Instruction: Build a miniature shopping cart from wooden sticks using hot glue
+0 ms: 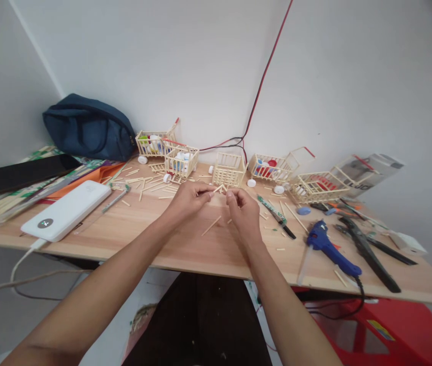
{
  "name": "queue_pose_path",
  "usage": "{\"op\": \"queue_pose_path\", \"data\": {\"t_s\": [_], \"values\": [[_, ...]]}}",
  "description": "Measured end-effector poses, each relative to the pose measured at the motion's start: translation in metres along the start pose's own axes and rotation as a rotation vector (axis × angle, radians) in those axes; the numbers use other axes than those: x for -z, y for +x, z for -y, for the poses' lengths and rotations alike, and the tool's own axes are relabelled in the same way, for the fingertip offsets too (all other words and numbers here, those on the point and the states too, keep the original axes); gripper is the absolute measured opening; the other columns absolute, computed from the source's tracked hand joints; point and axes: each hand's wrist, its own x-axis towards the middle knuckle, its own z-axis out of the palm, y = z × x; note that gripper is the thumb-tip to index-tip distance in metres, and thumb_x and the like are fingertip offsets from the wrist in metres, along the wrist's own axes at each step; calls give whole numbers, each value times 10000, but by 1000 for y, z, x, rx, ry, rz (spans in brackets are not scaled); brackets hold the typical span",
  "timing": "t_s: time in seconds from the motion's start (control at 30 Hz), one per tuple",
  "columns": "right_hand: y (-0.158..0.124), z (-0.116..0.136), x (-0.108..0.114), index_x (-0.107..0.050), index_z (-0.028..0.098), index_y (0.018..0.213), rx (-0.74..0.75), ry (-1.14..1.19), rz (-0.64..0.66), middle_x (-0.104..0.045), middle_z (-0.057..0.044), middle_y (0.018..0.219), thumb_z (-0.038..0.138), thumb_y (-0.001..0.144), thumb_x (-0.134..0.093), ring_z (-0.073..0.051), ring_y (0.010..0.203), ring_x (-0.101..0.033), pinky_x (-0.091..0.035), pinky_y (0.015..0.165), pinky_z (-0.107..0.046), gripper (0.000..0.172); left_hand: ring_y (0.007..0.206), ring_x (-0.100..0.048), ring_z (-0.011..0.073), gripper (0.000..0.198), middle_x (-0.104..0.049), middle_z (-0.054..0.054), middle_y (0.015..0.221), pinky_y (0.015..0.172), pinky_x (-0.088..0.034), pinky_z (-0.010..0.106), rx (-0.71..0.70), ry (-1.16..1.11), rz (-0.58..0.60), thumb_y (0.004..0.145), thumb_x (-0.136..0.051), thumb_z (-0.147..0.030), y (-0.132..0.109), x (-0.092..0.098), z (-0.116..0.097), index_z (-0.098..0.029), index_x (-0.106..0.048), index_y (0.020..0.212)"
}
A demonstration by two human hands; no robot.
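Both hands meet over the middle of the wooden table, fingertips close together. My left hand [192, 198] pinches a short thin wooden stick [218, 188]. My right hand [243, 207] is also closed in a pinch, at small sticks that meet the left one at an angle; the fingers partly hide them. Just behind the fingertips stands a small basket of glued sticks [229, 168], with a white wheel [211, 169] at its left. A loose stick [211, 225] lies on the tabletop between my wrists.
Small stick shopping carts [181, 165] stand along the wall, some filled with coloured bits. Cut sticks [151, 185] lie scattered at left. A blue glue gun [330, 246], black-handled cutters [368, 254] and a craft knife [277, 213] lie right. A white power bank [67, 208] sits left.
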Motion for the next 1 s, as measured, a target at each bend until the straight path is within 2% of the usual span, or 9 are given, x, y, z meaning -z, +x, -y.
{"op": "queue_pose_path", "data": {"t_s": [0.23,0.6,0.77,1.0], "values": [[0,1,-1,-645,182,903,-47,37,-2,-663,-19,774,410,829,-564,-135,631,-545,-406,613,-258,253,852,-687,161,259,-751,32,970,785,-512,239,23,-33,-11,780,-577,-169,-1,0,1,-175,-754,970],[1,-2,-2,-639,185,970,-58,45,-9,-678,-17,795,373,803,-597,-123,601,-513,-403,593,-254,255,870,-691,190,266,-752,48,960,775,-527,275,94,-78,-31,755,-595,-182,-1,-1,1,-161,-750,970],[0,-2,-1,-644,185,934,-54,48,1,-690,-30,823,366,820,-583,-133,634,-546,-420,617,-259,223,857,-687,183,264,-750,57,964,782,-524,265,71,-73,-23,761,-591,-175,-2,0,1,-154,-752,969],[-1,1,1,-664,179,861,-16,2,-24,-663,-11,745,369,829,-571,-127,621,-522,-403,626,-255,214,819,-680,169,254,-752,47,938,745,-507,249,54,-70,4,763,-586,-158,-3,1,-2,-164,-759,948]]}}
